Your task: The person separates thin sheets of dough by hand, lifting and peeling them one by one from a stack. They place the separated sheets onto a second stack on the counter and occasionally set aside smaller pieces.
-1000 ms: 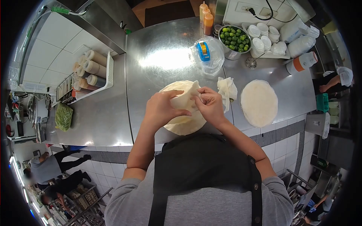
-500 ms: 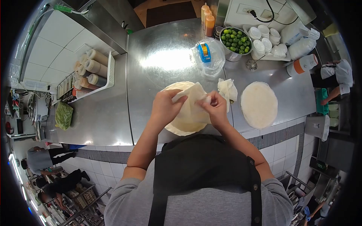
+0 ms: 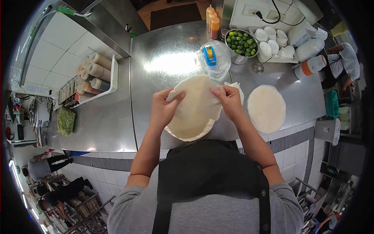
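Observation:
A thin, pale round dough wrapper [image 3: 198, 93] is stretched between my hands above the steel counter. My left hand [image 3: 163, 109] pinches its left edge between thumb and fingers. On the opposite edge, my right hand [image 3: 230, 100] has a similar pinch. Under the lifted sheet lies a stack of round wrappers [image 3: 186, 132], its lower rim showing towards my apron. Partly hidden behind my right hand is a crumpled wrapper piece [image 3: 240, 93]. Farther right, another pale round of wrappers [image 3: 267, 109] rests flat on the counter.
A blue tape dispenser [image 3: 209, 56] sits on clear plastic at the back. Beyond it stand a pot of green limes [image 3: 241, 43], sauce bottles [image 3: 214, 27] and white cups [image 3: 269, 39]. A bottle basket [image 3: 114, 74] and bagged greens [image 3: 66, 120] are left. Other people work at both sides.
My hands have moved apart, and the wrapper, folded and bunched before, is now spread wide between them. The person at the right has shifted away from the green crate.

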`<move>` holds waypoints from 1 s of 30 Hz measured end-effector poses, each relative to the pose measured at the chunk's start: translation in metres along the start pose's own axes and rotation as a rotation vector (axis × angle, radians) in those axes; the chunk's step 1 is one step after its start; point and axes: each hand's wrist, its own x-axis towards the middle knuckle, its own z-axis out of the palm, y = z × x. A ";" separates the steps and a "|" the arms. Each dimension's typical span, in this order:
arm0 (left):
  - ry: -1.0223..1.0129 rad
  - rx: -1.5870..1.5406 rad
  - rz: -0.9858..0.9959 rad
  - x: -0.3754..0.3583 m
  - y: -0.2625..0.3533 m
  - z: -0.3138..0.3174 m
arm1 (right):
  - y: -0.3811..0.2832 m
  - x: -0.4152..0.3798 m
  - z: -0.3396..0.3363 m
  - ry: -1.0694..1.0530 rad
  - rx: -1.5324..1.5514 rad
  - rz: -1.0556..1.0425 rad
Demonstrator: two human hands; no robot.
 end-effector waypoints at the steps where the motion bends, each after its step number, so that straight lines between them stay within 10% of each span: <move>1: -0.115 0.168 -0.004 0.003 -0.005 -0.005 | 0.002 -0.003 0.004 0.045 0.060 -0.019; 8: -0.274 0.537 0.110 0.012 -0.006 0.011 | -0.015 -0.016 0.024 -0.103 -0.420 -0.259; 17: -0.190 0.365 0.087 0.012 -0.002 0.006 | 0.042 -0.020 -0.003 0.279 0.342 0.063; 27: -0.410 0.506 0.366 0.004 0.011 -0.001 | -0.005 0.002 -0.008 -0.188 -0.273 -0.077; 30: -0.305 0.358 0.093 0.005 0.013 -0.022 | -0.002 -0.001 -0.010 -0.131 -0.135 -0.108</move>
